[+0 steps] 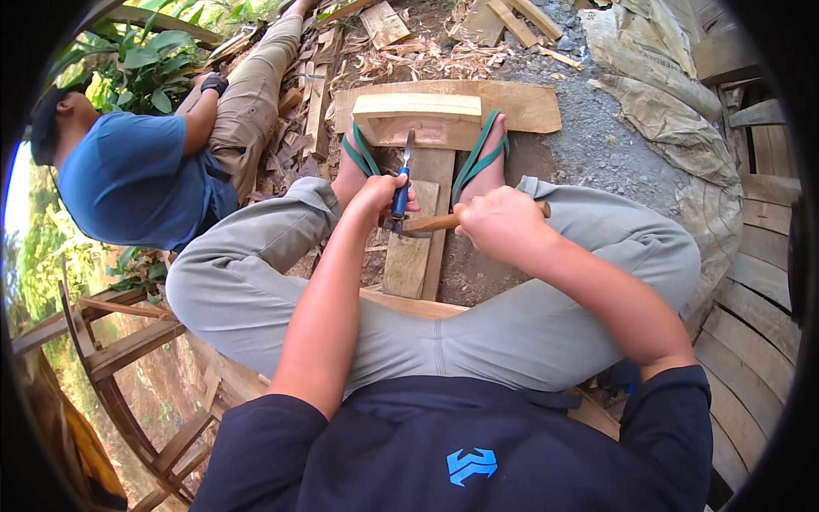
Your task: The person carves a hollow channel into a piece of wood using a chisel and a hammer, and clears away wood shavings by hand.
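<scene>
My left hand [380,196] is closed around the blue handle of a chisel [401,198], whose metal blade points away from me. The blade's tip lies against or just over the near face of a pale wooden block [418,106]. In my right hand [505,224] is the wooden handle of a hammer [437,223]. Its dark head is close to the butt of the chisel; whether they touch I cannot tell. Both feet, in green flip-flops [483,158], flank the block.
Behind the block lies a wide board [533,107], and narrower boards [408,266] run toward me. Wood shavings [409,61] litter the ground. A person in a blue shirt [128,175] sits at the left. Grey gravel [589,136] and a crumpled sack [653,77] lie at the right.
</scene>
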